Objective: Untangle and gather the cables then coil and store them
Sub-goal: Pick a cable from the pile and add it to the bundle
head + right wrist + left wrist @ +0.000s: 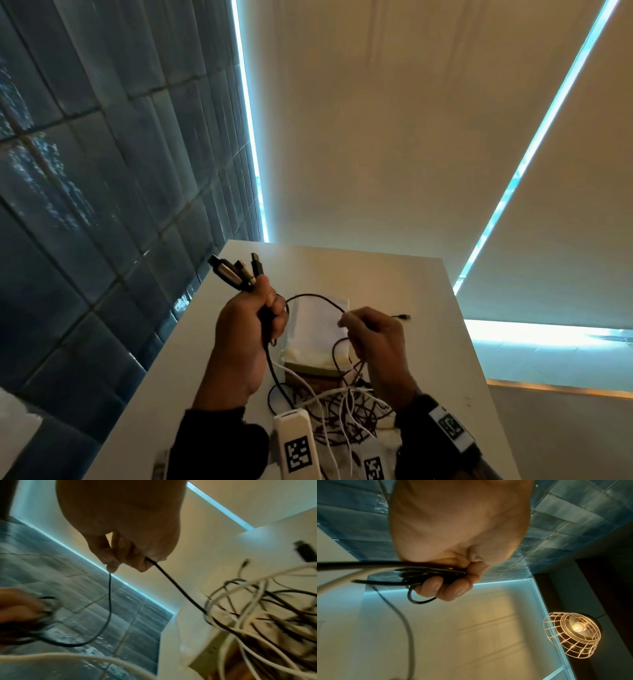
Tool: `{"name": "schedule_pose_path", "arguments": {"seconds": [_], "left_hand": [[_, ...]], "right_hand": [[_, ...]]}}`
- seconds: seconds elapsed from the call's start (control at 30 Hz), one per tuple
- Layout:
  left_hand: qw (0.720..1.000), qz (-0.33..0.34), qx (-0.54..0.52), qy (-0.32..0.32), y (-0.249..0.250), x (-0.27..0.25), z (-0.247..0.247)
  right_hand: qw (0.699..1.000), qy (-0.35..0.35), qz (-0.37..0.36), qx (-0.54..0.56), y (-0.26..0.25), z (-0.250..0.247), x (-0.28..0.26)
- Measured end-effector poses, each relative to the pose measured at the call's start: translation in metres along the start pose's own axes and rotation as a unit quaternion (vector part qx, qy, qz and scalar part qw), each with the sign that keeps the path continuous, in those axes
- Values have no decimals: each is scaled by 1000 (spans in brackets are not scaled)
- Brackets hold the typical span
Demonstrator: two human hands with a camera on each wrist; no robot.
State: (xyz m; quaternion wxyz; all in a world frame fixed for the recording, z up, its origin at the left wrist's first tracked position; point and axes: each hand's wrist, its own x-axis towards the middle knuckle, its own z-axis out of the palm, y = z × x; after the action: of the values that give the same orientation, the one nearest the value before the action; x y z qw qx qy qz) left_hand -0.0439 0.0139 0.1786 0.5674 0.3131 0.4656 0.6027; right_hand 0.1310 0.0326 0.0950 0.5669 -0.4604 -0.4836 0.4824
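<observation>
My left hand point(255, 318) is raised above the white table point(428, 325) and grips a bundle of black cables point(263, 317); several plug ends point(236, 269) stick up out of the fist. In the left wrist view the left hand point(450, 580) has its fingers curled round the black cables point(423, 574). My right hand point(370, 329) pinches a thin black cable point(318, 298) that arcs over to the left hand; its small plug point(404, 317) pokes out to the right. The right hand point(126, 559) shows the same cable point(109, 601) hanging from its fingertips. A tangle of white and dark cables point(346, 407) lies below.
A white pouch point(315, 329) lies on the table under the hands, on a brown box point(308, 377). A blue tiled wall point(102, 205) runs along the table's left edge. A caged lamp point(571, 635) glows in the left wrist view. Bare table surface extends to the right.
</observation>
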Motion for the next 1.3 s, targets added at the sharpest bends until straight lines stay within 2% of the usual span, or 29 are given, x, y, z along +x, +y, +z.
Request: {"name": "schedule_pose_path", "arguments": {"seconds": [0.1,0.2,0.4,0.53,0.63,0.73,0.97,1.17,1.3], "left_hand": [[999,-26,11,15,-6,-1,11],[999,-45,-7,0,-5,-5,16],[997,-28,-57,-52,3,-6,13],[983,-40,-158,-88,4,-4,14],[974,-14,-201,-105,10,-1,8],[976,15,-189,-105,16,-2,2],[980,39,-166,-100,25,-7,-2],[980,97,-150,-90,41,-13,-4],[983,94,-132,-86,38,-10,-6]], "right_hand": [[994,-78,-73,33,-28,13,-7],[984,-143,-99,37,-39,19,-13],[975,-213,-53,26,-35,11,-15],[967,-254,12,0,-23,8,-17],[965,-248,81,8,-4,-2,-16],[969,-215,115,-31,22,-14,-15],[975,-170,122,-79,59,-18,-12],[974,-132,116,-141,76,-15,-11],[967,-110,133,-189,82,-17,-7]]}}
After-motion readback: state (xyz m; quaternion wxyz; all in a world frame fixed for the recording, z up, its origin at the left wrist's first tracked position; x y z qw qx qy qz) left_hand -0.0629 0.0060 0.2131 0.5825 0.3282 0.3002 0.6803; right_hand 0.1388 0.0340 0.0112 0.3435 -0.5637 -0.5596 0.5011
